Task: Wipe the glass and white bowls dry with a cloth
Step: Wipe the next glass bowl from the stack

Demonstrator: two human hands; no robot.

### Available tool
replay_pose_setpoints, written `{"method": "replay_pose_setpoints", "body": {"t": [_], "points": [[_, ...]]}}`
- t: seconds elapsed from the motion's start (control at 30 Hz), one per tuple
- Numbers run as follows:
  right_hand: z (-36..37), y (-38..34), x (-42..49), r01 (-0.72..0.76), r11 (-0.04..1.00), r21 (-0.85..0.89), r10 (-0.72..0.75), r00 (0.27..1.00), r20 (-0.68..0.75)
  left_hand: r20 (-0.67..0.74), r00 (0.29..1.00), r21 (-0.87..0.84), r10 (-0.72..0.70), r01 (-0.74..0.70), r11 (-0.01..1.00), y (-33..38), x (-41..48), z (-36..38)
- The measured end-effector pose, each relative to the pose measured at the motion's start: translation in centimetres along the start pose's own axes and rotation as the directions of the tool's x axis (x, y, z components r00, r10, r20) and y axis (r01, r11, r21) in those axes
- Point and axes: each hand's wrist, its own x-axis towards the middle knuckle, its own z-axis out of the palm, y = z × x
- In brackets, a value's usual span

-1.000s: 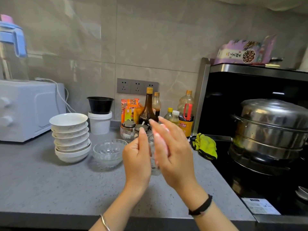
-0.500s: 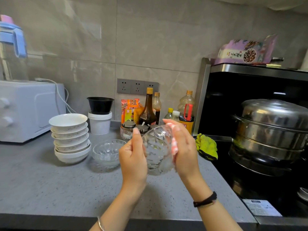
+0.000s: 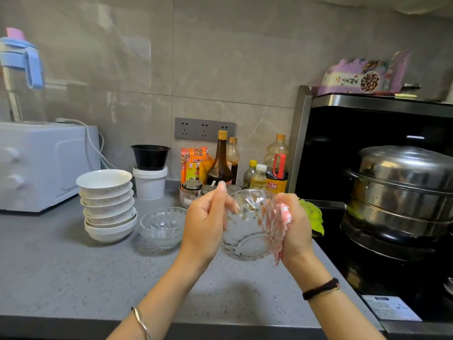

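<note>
Glass bowl (image 3: 247,231) you hold: clear, cut ribbed pattern.
Cloth (image 3: 285,214) at your fingers: pink and white.
Stacked bowls (image 3: 105,192): white, faint speckled bands.
Countertop (image 3: 61,266): grey, dark-flecked.
Rag (image 3: 312,214): yellow-green.
Wristband (image 3: 321,288) on you: black.
Steamer pot (image 3: 402,190): silver.

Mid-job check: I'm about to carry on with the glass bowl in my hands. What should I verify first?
1. Grip: the left hand pinches the rim of the held glass bowl and the right hand cups its side: ok.
2. Wiping cloth in hand: something pink and white shows at the right fingers: cannot tell.
3. Spare cloth: the green cloth lies by the stove, behind the right hand: ok.
4. Set-down space: bare counter below the bowl: ok.
5. Second glass bowl upright beside the stack of white bowls: ok.
6. Held bowl dry: cannot tell.
</note>
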Motion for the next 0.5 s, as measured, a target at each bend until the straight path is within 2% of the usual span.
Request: {"method": "replay_pose_setpoints", "body": {"t": [0.17, 0.27, 0.3, 0.33, 0.37, 0.43, 0.47, 0.5], "points": [[0.2, -0.7, 0.1, 0.164, 0.966, -0.198, -0.14, 0.982, 0.129, -0.029, 0.998, 0.059, 0.047, -0.045, 0.997, 0.5, 0.2, 0.3], [0.8, -0.2, -0.5, 0.374, 0.856, -0.357, -0.291, 0.919, 0.265, -0.118, 0.992, 0.031, 0.038, -0.035, 0.999, 0.2, -0.5, 0.7], [1.1, 0.2, -1.0, 0.468, 0.773, -0.429, -0.366, 0.88, 0.302, -0.139, 0.989, 0.031, 0.049, -0.045, 0.998, 0.1, -0.7, 0.8], [1.3, 0.6, -1.7, 0.569, 0.64, -0.516, -0.449, 0.822, 0.349, -0.153, 0.987, 0.031, 0.054, -0.05, 0.998, 0.0, -0.8, 0.9], [1.6, 0.9, -2.3, 0.659, 0.467, -0.589, -0.52, 0.744, 0.42, -0.163, 0.985, 0.027, 0.051, -0.047, 0.999, -0.2, -0.9, 1.0], [1.9, 1.3, -3.0, 0.763, 0.149, -0.629, -0.587, 0.581, 0.565, -0.163, 0.986, -0.002, 0.023, -0.024, 1.0, -0.3, -1.0, 1.2], [1.9, 1.4, -3.0, 0.785, 0.07, -0.616, -0.591, 0.53, 0.608, -0.168, 0.986, -0.005, 0.017, -0.018, 1.0, -0.3, -1.1, 1.2], [1.7, 1.4, -2.8, 0.796, 0.068, -0.602, -0.589, 0.519, 0.619, -0.177, 0.984, 0.003, 0.019, -0.019, 1.0, -0.3, -1.2, 1.2]]}}
